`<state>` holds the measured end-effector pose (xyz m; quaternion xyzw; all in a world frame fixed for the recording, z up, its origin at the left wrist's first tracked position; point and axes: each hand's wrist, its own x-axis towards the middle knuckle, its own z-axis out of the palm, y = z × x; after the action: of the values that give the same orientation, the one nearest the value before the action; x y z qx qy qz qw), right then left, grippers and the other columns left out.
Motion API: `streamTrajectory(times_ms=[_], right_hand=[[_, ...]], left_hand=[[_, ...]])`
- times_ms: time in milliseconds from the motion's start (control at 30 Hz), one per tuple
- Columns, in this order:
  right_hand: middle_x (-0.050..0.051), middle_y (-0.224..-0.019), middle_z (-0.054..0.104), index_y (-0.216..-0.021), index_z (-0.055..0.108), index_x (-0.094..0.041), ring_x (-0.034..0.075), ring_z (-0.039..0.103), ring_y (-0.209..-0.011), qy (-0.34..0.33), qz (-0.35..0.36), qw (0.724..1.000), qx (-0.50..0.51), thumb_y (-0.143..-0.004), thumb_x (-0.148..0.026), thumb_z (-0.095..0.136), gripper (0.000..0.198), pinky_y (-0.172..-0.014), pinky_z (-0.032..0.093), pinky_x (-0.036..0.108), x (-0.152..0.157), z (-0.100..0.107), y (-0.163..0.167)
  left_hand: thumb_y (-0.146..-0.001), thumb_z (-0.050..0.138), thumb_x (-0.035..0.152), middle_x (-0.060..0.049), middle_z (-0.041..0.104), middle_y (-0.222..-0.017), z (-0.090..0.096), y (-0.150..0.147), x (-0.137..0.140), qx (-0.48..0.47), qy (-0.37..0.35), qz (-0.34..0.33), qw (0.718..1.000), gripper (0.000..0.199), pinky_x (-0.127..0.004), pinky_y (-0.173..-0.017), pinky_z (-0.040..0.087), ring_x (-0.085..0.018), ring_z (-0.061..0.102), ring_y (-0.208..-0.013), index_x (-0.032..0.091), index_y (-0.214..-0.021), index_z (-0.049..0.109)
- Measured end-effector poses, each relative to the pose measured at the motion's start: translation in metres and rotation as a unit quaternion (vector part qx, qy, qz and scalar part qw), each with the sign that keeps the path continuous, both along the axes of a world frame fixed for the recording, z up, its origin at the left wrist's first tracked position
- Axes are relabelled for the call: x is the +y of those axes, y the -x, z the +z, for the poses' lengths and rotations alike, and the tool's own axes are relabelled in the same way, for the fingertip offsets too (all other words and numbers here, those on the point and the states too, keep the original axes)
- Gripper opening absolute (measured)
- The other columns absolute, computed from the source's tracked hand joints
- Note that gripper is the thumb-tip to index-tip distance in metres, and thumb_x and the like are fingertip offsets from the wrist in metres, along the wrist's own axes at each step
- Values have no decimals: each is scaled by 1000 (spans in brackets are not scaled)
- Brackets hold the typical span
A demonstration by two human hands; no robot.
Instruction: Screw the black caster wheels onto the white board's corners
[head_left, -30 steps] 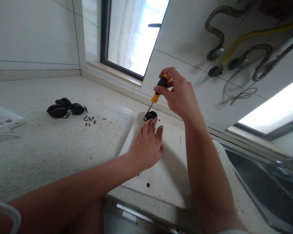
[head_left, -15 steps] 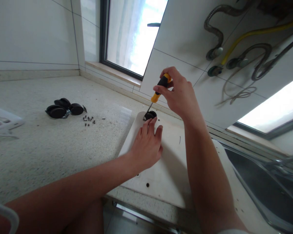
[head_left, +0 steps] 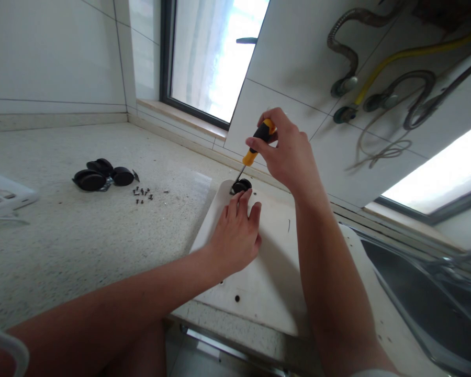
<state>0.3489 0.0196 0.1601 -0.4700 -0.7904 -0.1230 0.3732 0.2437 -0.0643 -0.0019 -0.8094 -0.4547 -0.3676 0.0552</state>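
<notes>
My right hand (head_left: 288, 149) is closed around the yellow-and-black handle of a screwdriver (head_left: 261, 135), tilted with its shaft pointing down and left. The tip meets the near-left side of a black caster wheel (head_left: 242, 185) at the far corner of a white board (head_left: 272, 283). The screw under the tip is too small to make out. My left hand (head_left: 238, 230) lies over the board, fingers stretched forward with fingertips against the caster and the thumb apart. Left of the board, several black casters (head_left: 90, 179) lie together on the speckled counter (head_left: 149, 246), beside several small screws (head_left: 142, 192).
A white plastic case (head_left: 8, 191) sits at the left edge. The board lies on the counter between that side and a metal sink (head_left: 419, 293). Behind it rises a tiled wall with a window (head_left: 215, 57), a yellow hose (head_left: 412, 55) and metal pipes (head_left: 347, 36).
Hardly anything differs. Both hands, the screwdriver and the caster keep their places; the view has shifted very slightly.
</notes>
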Motion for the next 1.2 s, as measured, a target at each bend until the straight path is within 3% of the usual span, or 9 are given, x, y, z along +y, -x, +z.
streamTrajectory(times_ms=[133,300,467,567,700,833,1033,1100,1200], right_hand=[[3,-103,72,-123,60,-33,23,68,-86,-10,-1,1000,-5,-103,-32,66,20,-82,50,41,-10,2,8],[2,-110,64,-115,57,-30,17,64,-89,-169,76,979,88,-105,-23,67,15,-79,51,35,-52,32,15],[2,-112,61,-103,56,-29,16,66,-94,-265,96,948,146,-101,-34,79,23,-75,56,32,-90,47,8],[-3,-96,57,-98,50,-28,16,69,-88,-279,74,943,168,-87,-30,92,43,-78,57,33,-94,17,-10],[-1,-92,67,-92,49,-27,15,66,-79,-198,-56,951,230,-88,-37,87,40,-74,53,34,-96,-66,-49],[0,-89,64,-87,48,-26,16,61,-80,-135,-88,932,323,-89,-42,82,38,-77,50,34,-100,-131,-79],[0,-91,63,-90,48,-27,17,59,-81,-88,-90,917,378,-92,-44,79,35,-78,48,34,-90,-150,-89],[0,-91,63,-91,48,-27,17,57,-79,-73,-89,913,392,-93,-44,78,35,-76,47,34,-86,-151,-90],[0,-93,61,-92,48,-27,17,56,-79,-65,-91,906,409,-94,-45,77,34,-75,46,33,-83,-153,-92]], left_hand=[[-92,64,14,-31,43,-171,-2,1,2,-7,-3,-7,1000,58,-61,-122,50,-47,43,-159,6,-149,55],[-92,65,15,-33,39,-172,-9,2,5,-22,-16,-37,999,60,-66,-121,49,-50,39,-159,7,-150,51],[-95,62,16,-32,35,-176,-11,3,8,-29,-6,-45,999,58,-65,-127,43,-49,33,-164,8,-151,49],[-96,61,17,-32,31,-179,-7,3,8,-16,0,-42,999,57,-64,-126,44,-48,33,-164,8,-152,49],[-96,62,19,-28,35,-178,0,4,6,-8,20,-11,1000,59,-60,-119,49,-45,47,-154,10,-153,52],[-99,61,24,-22,54,-166,9,6,7,-25,25,-3,999,51,-56,-115,52,-39,55,-145,15,-150,58],[-104,53,26,-16,75,-133,54,41,43,-59,43,4,997,35,-46,-111,54,-30,70,-122,16,-135,67],[-107,52,34,-12,80,-125,71,74,67,-53,95,65,992,35,-45,-105,57,-29,74,-114,19,-135,68],[-103,61,46,-14,82,-122,78,147,106,37,203,193,959,36,-54,-105,57,-38,74,-120,24,-129,73]])
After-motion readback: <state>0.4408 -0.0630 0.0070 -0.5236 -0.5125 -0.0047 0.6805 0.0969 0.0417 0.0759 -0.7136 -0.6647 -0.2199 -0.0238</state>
